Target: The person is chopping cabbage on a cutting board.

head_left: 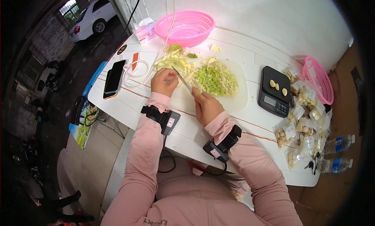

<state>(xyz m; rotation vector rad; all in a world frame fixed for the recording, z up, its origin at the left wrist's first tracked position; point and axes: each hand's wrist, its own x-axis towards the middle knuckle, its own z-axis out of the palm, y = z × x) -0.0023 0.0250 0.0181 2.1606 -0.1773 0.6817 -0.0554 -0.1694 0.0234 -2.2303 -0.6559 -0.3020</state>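
Observation:
My right hand [208, 108] grips a knife [183, 80] whose blade points up and to the left. Close to the blade's tip, my left hand [164, 82] has its fingers curled together; whatever lies between them is too small to make out. Both hands are at the near left part of a white cutting board [241, 99]. A heap of finely chopped pale green cabbage [216, 79] lies on the board to the right of the knife. Larger cabbage pieces [174, 61] lie just beyond my left hand.
A pink basket [209, 35] and tissue pack [145, 32] stand at the back. Left are a phone [114, 75] and white cable [136, 84]. Right are a black scale [268, 102] with garlic cloves [277, 86], bagged garlic [308, 126], another pink basket [327, 85] and water bottles [336, 145].

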